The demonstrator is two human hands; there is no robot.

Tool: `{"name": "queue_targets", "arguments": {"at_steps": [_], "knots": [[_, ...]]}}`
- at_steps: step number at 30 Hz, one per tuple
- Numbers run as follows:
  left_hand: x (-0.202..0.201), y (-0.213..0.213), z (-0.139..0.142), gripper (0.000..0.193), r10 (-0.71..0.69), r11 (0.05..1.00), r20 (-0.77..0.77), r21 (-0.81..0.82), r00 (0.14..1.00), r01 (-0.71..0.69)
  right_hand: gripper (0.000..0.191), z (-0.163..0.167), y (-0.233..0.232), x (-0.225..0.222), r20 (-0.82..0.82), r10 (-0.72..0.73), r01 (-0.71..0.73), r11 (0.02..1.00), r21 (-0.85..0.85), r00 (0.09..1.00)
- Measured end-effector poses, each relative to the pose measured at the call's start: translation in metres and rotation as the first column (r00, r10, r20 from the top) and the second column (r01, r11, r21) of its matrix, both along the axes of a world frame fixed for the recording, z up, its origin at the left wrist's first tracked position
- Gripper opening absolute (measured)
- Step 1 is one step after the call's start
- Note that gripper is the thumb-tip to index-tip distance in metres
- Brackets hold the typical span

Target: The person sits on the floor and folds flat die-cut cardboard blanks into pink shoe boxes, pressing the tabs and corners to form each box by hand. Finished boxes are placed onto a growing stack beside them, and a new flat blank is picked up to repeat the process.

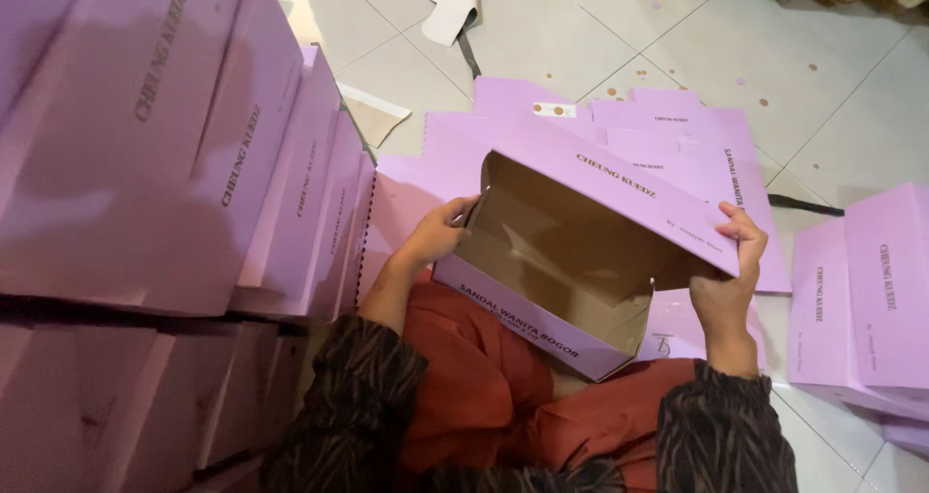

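We hold a half-folded lilac box (581, 251) between both hands: our left hand (440, 232) has its grip closed on the left wall, our right hand (731, 270) pinches the lid's right edge.

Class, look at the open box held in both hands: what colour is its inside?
Plain brown inside the box, lilac outside; the head view shows it.
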State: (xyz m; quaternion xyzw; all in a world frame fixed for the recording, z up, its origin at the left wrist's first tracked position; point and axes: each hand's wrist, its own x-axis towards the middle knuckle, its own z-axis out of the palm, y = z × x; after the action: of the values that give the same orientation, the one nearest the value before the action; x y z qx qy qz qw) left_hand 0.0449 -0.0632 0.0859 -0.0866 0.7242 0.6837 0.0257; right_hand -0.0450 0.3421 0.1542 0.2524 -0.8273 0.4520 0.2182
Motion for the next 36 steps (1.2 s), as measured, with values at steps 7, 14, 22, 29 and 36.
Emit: {"name": "queue_targets", "arguments": {"at_steps": [7,14,22,29,36], "knots": [[-0.033,-0.005,0.023,0.058,0.169,0.816,0.112,-0.573,0.979,-0.075,0.047,0.006,-0.001,-0.008,-0.036,0.091,-0.088,0.993,0.076,0.995],[-0.06,-0.017,0.012,0.022,0.033,0.721,-0.117,-0.685,0.993,-0.105,0.057,0.022,0.005,-0.009,0.069,0.098,-0.111,0.971,0.211,0.993],[-0.063,-0.024,-0.003,0.024,-0.112,0.694,-0.26,-0.712,0.959,-0.112,0.073,0.045,0.013,-0.007,0.046,0.202,-0.205,0.904,0.376,0.978],[-0.06,-0.025,-0.01,0.021,-0.113,0.741,-0.345,-0.654,0.932,-0.152,0.091,0.022,0.011,-0.014,0.154,0.042,-0.081,0.964,0.253,0.987],[-0.056,-0.02,-0.001,0.015,-0.057,0.711,-0.303,-0.681,0.951,-0.174,0.04,-0.046,0.037,-0.03,0.683,-0.051,-0.136,0.967,0.217,0.729]]}}
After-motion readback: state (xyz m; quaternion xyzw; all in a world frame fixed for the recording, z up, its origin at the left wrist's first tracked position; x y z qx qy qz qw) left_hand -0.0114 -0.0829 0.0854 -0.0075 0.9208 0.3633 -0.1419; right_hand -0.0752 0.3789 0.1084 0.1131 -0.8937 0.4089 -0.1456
